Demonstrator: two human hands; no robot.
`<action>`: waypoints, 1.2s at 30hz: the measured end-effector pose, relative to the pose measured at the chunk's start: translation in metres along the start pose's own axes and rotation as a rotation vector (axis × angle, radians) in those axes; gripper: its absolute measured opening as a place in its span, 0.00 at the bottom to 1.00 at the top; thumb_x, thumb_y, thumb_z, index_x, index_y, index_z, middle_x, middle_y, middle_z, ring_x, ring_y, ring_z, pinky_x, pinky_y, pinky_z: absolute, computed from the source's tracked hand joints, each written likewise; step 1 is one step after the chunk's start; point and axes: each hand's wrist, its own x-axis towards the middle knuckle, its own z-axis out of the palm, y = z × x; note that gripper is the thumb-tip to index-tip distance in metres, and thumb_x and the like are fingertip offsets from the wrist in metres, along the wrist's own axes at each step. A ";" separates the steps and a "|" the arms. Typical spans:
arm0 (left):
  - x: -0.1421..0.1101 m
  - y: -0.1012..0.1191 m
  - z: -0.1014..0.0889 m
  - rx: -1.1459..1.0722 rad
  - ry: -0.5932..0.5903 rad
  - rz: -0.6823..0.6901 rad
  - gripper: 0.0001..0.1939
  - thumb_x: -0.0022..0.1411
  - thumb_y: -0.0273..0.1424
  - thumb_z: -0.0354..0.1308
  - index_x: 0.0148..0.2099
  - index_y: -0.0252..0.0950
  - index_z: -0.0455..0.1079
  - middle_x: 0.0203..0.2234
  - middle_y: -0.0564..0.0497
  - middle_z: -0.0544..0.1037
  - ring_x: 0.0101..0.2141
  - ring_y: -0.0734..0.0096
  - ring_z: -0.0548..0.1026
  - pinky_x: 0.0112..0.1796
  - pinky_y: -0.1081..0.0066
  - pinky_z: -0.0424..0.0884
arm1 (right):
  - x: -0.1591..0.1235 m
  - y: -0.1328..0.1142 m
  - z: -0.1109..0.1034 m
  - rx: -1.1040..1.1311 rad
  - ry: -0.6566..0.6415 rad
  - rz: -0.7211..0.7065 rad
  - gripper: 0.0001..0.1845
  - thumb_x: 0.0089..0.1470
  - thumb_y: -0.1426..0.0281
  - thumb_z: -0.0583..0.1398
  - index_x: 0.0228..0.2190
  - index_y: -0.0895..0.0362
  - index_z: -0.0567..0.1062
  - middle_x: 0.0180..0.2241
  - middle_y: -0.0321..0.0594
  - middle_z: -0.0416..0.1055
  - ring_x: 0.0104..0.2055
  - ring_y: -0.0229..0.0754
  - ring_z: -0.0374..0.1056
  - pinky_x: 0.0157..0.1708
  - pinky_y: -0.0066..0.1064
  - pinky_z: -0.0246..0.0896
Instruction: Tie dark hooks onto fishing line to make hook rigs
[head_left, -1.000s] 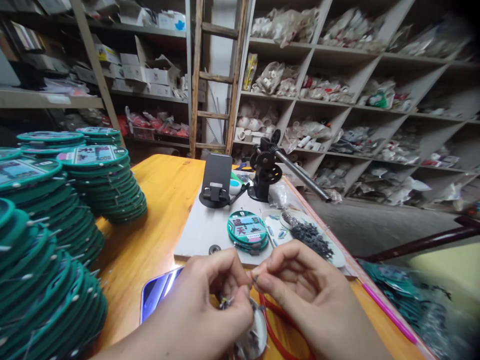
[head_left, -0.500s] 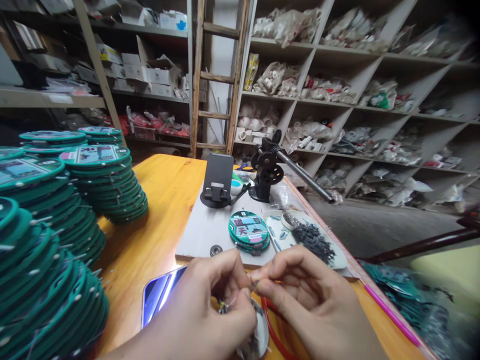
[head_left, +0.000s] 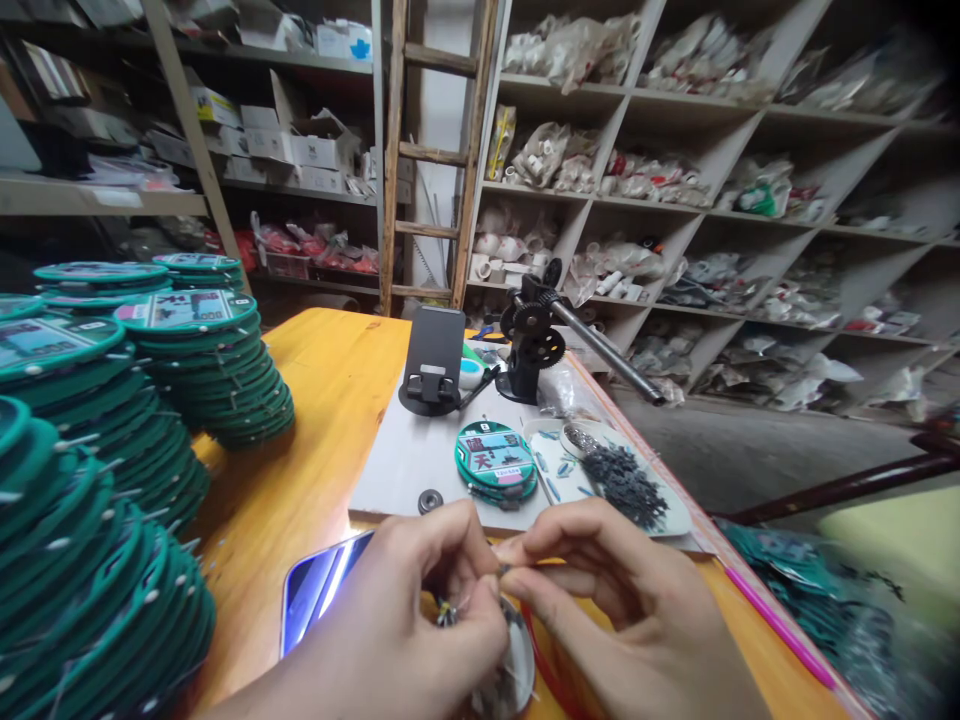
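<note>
Fingertips of my left hand point(head_left: 446, 600) and my right hand point(head_left: 600, 600) meet in front of me, both closed in a pinch. Something tiny and dark sits between the right thumb and index finger, too small to name. Inside the left palm a bundle of small metallic and yellowish bits point(head_left: 448, 612) peeks out, its kind unclear. Below the hands lies a round dish point(head_left: 521, 650), partly hidden, with small pieces in it. Just beyond them, green round line spools point(head_left: 495, 462) rest on a pale board point(head_left: 397, 450).
Tall stacks of green spools point(head_left: 150, 470) crowd the left. A phone point(head_left: 319, 590) lies by my left wrist. On the board are a white tray point(head_left: 679, 510) with dark small parts, a black phone stand point(head_left: 433, 350), a geared winder point(head_left: 532, 330) and a ring point(head_left: 430, 500). A pink stick point(head_left: 780, 625) lies right.
Both hands stay pinched together in nearly the same place. The right fingertips have shifted slightly left, closer to the left ones.
</note>
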 end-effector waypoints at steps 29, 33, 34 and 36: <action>0.000 0.001 -0.003 -0.074 -0.041 -0.011 0.08 0.59 0.30 0.53 0.28 0.38 0.60 0.21 0.57 0.66 0.25 0.73 0.65 0.26 0.73 0.60 | 0.007 -0.003 -0.006 0.030 -0.148 0.019 0.05 0.58 0.73 0.61 0.32 0.55 0.79 0.36 0.40 0.76 0.40 0.39 0.73 0.38 0.22 0.72; 0.002 -0.001 -0.002 -0.102 -0.040 0.024 0.07 0.59 0.29 0.53 0.28 0.38 0.60 0.21 0.58 0.66 0.25 0.74 0.65 0.25 0.74 0.60 | 0.006 -0.002 -0.004 0.013 -0.141 -0.013 0.06 0.57 0.74 0.61 0.33 0.55 0.79 0.36 0.40 0.76 0.41 0.40 0.73 0.40 0.23 0.73; 0.002 -0.001 -0.001 -0.104 -0.026 0.019 0.07 0.59 0.29 0.53 0.28 0.38 0.60 0.21 0.58 0.66 0.25 0.74 0.65 0.25 0.74 0.60 | 0.006 -0.002 -0.003 0.015 -0.143 -0.015 0.06 0.57 0.75 0.61 0.33 0.55 0.79 0.37 0.40 0.76 0.42 0.40 0.73 0.41 0.24 0.73; 0.001 0.001 -0.001 -0.101 -0.049 0.010 0.08 0.59 0.30 0.54 0.28 0.38 0.60 0.21 0.58 0.65 0.25 0.74 0.64 0.25 0.74 0.60 | 0.006 -0.003 -0.003 0.013 -0.152 -0.011 0.05 0.57 0.75 0.61 0.33 0.55 0.79 0.37 0.41 0.76 0.42 0.40 0.73 0.41 0.25 0.73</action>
